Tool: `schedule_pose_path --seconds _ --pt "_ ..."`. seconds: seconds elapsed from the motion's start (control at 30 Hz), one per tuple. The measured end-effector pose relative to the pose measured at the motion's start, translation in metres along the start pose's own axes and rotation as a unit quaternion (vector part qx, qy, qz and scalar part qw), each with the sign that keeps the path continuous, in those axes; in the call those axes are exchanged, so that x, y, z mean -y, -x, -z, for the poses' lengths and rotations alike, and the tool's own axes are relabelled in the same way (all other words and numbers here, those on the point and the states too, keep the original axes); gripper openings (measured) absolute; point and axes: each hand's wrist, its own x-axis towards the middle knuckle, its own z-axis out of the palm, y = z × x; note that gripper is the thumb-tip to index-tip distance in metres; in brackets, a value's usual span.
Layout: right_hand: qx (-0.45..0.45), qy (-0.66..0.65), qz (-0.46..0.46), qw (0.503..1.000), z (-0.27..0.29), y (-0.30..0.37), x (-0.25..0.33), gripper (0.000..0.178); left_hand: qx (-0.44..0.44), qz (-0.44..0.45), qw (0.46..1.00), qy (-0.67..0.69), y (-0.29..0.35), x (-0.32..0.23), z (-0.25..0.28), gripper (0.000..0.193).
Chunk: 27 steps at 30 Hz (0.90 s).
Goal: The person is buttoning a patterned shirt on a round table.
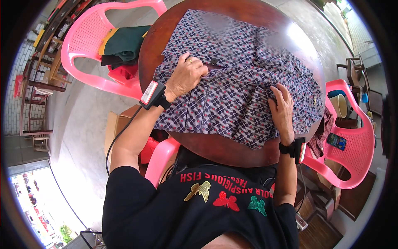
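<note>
A navy, grey and red patterned shirt (224,110) lies spread and partly folded over the round brown wooden table (232,149). Along its middle runs an open edge with a dark round button (214,62). My left hand (185,76), with a ring on one finger, is closed at this edge, the cloth pinched by its fingertips. On the right part of the shirt rests my right hand (282,108), fingers apart and slightly bent, touching the wrinkled cloth without gripping it. Creases run across the cloth between the two hands.
Left of the table stands a pink plastic chair (81,41) with folded dark green clothes (126,41) on it. Another pink chair (356,155) at the right holds a phone (336,141) and a dark red checked cloth (322,135). A cardboard box (118,124) sits below the table's left side. Cables hang from both wrist devices.
</note>
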Motion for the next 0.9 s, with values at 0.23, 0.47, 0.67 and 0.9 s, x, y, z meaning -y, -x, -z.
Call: schedule_pose_path --seconds 0.23,0.47,0.67,0.9 --pt "-0.052 0.015 -0.085 0.995 0.012 0.038 -0.012 0.046 -0.107 0.146 0.982 -0.061 -0.029 0.024 -0.012 0.054" --pt "-0.096 0.055 -0.123 0.986 0.042 0.069 -0.017 0.041 -0.002 0.184 0.979 -0.083 -0.055 0.071 -0.045 0.044" --pt "0.032 0.143 -0.243 0.959 0.041 0.084 -0.026 0.049 0.024 0.223 0.970 -0.089 -0.050 0.073 -0.064 0.048" --pt "0.058 0.198 -0.152 0.967 0.019 0.045 -0.083 0.051 0.018 0.276 0.956 -0.093 -0.040 0.057 -0.053 0.048"
